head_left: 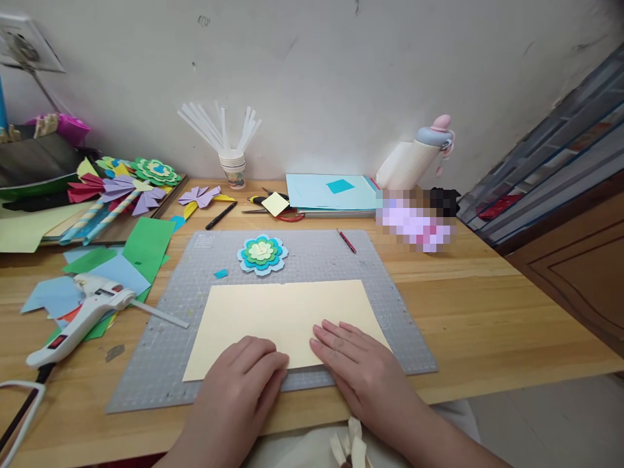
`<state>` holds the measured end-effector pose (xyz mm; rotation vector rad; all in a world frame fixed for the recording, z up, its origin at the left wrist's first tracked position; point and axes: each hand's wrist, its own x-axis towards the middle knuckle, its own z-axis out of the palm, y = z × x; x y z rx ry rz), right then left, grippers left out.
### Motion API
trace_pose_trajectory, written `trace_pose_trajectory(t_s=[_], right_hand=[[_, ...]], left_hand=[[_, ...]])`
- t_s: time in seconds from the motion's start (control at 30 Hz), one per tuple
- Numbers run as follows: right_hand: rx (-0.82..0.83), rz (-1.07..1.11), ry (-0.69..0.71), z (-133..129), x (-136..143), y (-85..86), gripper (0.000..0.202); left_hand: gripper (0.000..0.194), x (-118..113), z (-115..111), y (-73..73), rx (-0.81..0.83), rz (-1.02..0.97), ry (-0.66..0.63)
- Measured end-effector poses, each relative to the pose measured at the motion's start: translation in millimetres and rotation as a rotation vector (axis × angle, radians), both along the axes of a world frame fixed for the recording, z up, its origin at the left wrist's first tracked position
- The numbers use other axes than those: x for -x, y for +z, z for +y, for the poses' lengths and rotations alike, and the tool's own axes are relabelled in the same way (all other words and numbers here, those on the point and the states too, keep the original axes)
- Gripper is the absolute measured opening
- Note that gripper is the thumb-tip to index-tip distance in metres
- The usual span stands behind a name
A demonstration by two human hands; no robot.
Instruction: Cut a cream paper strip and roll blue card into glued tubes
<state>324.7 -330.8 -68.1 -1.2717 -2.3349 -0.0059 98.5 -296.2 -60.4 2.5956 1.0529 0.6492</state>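
A cream sheet of paper [263, 318] lies flat across the grey cutting mat [160, 364]. At its near edge, my left hand [246, 383] is closed, with curled fingers pinching the paper's border; the fingertips are partly hidden. My right hand [365, 370] rests palm down on the sheet's near right part, fingers stretched out flat. Just beyond the sheet sits a layered paper flower [262, 254] in blue, green and yellow. A small blue paper scrap [221, 273] lies to its left, and a dark red pen [346, 241] is at the mat's far right.
On the left, a white glue gun [82, 318] lies over coloured paper offcuts [146, 253], its cable trailing off. Behind the mat are a black pen [221, 215], a paper cup [233, 169] with white sticks, stacked blue paper [312, 192] and a bottle [422, 156].
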Motion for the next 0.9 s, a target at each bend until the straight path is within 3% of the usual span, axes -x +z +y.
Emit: trace_pose_trajectory(t_s=[0.33, 0.57, 0.73, 0.9], right_hand=[[0.019, 0.031, 0.001, 1, 0, 1.1, 0.037], [0.028, 0.037, 0.004, 2, 0, 3.2, 0.038], [0.038, 0.025, 0.008, 2, 0, 3.2, 0.037], [0.043, 0.024, 0.007, 1, 0, 2.1, 0.038]], left_hand=[[0.014, -2, 6, 3.6, -0.124, 0.081, 0.025], [0.016, 1, 14, 12.6, 0.092, 0.169, -0.018], [0.009, 9, 14, 16.6, 0.341, 0.138, 0.03], [0.015, 7, 14, 19.2, 0.402, 0.165, 0.0]])
